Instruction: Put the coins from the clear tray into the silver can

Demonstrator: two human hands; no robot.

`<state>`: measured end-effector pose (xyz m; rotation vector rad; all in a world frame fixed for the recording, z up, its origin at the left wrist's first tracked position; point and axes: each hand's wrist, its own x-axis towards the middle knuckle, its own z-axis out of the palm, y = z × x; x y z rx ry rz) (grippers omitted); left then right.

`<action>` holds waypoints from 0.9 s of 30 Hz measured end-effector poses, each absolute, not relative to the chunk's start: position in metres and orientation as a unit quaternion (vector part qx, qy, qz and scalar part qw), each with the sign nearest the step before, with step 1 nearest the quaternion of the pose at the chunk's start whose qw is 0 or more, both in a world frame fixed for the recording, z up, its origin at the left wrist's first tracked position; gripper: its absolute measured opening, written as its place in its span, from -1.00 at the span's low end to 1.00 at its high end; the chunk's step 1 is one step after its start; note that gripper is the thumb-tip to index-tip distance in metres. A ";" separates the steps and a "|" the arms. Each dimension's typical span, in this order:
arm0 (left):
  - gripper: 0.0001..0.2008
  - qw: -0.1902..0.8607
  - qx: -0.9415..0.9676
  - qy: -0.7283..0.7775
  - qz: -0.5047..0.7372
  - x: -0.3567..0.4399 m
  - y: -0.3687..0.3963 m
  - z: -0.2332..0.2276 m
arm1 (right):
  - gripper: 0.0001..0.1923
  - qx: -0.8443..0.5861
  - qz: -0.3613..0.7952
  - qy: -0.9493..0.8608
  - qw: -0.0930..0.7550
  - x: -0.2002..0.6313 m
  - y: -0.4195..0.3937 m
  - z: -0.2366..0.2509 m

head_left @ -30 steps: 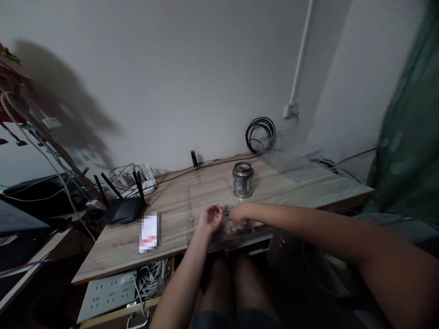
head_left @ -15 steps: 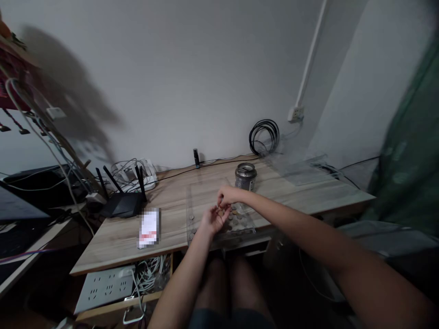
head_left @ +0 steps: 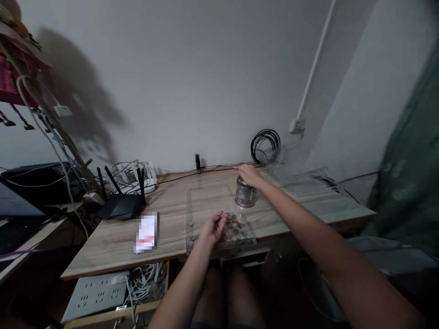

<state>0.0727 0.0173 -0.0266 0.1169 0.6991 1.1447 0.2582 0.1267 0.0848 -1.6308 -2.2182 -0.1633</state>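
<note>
My left hand (head_left: pixel 214 227) is palm up with its fingers curled over coins, low above a clear plastic tray (head_left: pixel 202 194). Several silver and brassy coins (head_left: pixel 236 227) lie spread in the tray beside that hand, mostly to its right. A round, printed tin can (head_left: pixel 245 195) stands upright at the tray's back right corner. Over the can's top is my right hand (head_left: pixel 248 174), fingers bent together and pointing left; it hides most of the lid. Anything pinched in the right fingers is too small to make out.
A black router (head_left: pixel 121 205) and a blurred-out white item (head_left: pixel 147 232) occupy the desk's left. A small black device (head_left: pixel 198 163) and coiled black cable (head_left: pixel 265 146) are by the wall. Clear plastic sheeting (head_left: pixel 298 178) lies at right. Below, an open drawer holds a power strip (head_left: pixel 98 294).
My right hand has left my left palm and moved up and right to the can's top. The left hand stays over the tray. The view has shifted slightly.
</note>
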 end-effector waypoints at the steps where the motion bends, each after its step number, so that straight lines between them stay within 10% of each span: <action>1: -0.78 0.782 0.057 0.321 0.531 0.073 0.017 -0.026 | -0.53 -0.608 -0.056 -0.770 0.187 0.268 0.133 0.087; 10: -0.82 0.782 0.068 0.315 0.534 0.072 0.014 -0.025 | -0.49 -0.716 0.008 -0.693 0.081 0.290 0.151 0.076; 18: -0.78 0.781 0.064 0.307 0.540 0.073 0.011 -0.023 | -0.59 -0.563 -0.144 -0.758 0.296 0.242 0.081 0.077; 27: -0.81 0.753 0.100 0.316 0.569 0.076 0.017 -0.028 | -0.72 -0.447 0.133 -0.867 0.174 0.206 0.040 0.038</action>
